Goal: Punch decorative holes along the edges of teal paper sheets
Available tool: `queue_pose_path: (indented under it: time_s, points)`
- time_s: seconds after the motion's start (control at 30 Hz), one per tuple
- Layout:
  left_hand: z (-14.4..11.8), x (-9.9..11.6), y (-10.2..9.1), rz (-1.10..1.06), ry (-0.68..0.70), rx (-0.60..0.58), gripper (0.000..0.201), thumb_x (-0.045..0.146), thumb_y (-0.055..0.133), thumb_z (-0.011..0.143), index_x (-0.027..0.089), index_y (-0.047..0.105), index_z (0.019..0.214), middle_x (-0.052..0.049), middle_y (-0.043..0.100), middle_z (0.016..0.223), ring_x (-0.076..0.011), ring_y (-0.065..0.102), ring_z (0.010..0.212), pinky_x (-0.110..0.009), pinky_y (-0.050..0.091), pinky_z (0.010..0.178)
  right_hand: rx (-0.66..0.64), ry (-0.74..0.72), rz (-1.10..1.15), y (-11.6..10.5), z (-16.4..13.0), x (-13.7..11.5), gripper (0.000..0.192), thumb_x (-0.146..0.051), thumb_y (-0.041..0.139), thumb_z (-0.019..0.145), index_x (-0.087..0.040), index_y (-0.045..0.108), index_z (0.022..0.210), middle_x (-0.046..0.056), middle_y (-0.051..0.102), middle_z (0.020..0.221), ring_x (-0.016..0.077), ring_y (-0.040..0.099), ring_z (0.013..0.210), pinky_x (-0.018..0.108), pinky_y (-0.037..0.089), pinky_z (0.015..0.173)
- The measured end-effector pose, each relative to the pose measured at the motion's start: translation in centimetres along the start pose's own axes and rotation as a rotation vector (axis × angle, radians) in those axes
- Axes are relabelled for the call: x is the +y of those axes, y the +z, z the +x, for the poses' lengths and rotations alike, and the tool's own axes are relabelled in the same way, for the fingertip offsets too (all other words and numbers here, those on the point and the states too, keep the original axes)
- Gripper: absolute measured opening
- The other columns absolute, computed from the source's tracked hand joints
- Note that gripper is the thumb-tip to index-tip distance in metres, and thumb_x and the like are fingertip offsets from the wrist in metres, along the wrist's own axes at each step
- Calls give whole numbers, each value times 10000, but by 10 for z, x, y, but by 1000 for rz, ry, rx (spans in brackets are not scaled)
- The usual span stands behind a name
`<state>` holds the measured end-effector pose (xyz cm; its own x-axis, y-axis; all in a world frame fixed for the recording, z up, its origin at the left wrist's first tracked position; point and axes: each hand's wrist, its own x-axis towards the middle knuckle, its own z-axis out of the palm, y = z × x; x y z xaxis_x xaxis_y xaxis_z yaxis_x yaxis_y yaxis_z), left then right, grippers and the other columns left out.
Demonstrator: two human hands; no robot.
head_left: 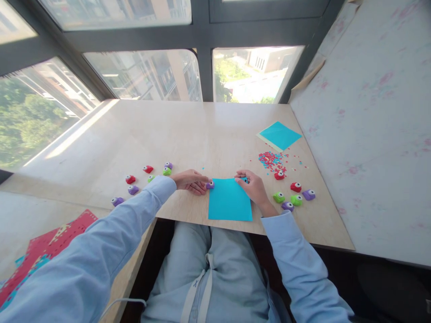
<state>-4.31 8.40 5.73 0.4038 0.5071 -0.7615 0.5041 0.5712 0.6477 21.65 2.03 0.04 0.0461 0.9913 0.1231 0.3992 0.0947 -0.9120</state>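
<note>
As L hand (190, 181) pinches 1 purple punch (210, 185), R hand (255, 187), grip unclear, 1 blue sheet (230, 202) btwn, nr table's (188, 134) front edge, 7 other punches (130, 179) L, 6 R, open room twd windows (144, 74)

The scene is lit brightly by daylight admitted through windows (144, 74) between nine and one o'clock. The outdoor view (256, 74) at one is washed out by glare. A sunlit strip (82, 128) is cast on the tabletop (168, 130) between nine and ten; deep shadow (387, 287) is left beneath at four. Outer edges are stretched by wide-angle distortion.
</note>
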Motion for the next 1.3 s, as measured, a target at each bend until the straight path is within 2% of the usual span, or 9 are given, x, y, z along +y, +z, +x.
queue_pose_path:
  time_s: [0.4,0.6,0.83,1.0,1.3]
  points:
    - [1,8,8,60,-49,69,380,419,872,505,123,729,698,-94,728,702,-191,693,677,-310,573,690,10,6,30,1,0,1,296,-343,627,783,-187,670,1032,82,749,951,229,695,908,369,520,841]
    - [-2,19,11,170,-81,187,348,391,888,462,137,667,551,-80,700,637,-166,649,560,-270,543,548,18,2,26,1,0,2,282,-341,634,782,-191,675,1017,77,750,943,231,697,896,371,523,838]
    - [-1,33,16,227,-89,247,307,272,880,459,132,606,461,-114,672,558,-213,667,521,-261,515,447,10,5,30,1,0,2,283,-338,631,789,-194,668,1029,72,751,946,229,697,904,370,524,834]
    - [8,30,13,189,-120,215,305,231,892,419,139,602,449,-111,649,511,-250,669,496,-286,512,399,14,13,38,1,0,-1,269,-321,620,787,-182,668,1012,80,750,938,227,699,898,362,528,827]
    - [11,5,3,-23,-170,101,289,353,876,539,126,721,627,-106,719,656,-167,676,540,-225,552,492,15,-1,46,0,0,-5,232,-287,616,779,-200,677,986,67,753,929,221,702,881,356,535,819]
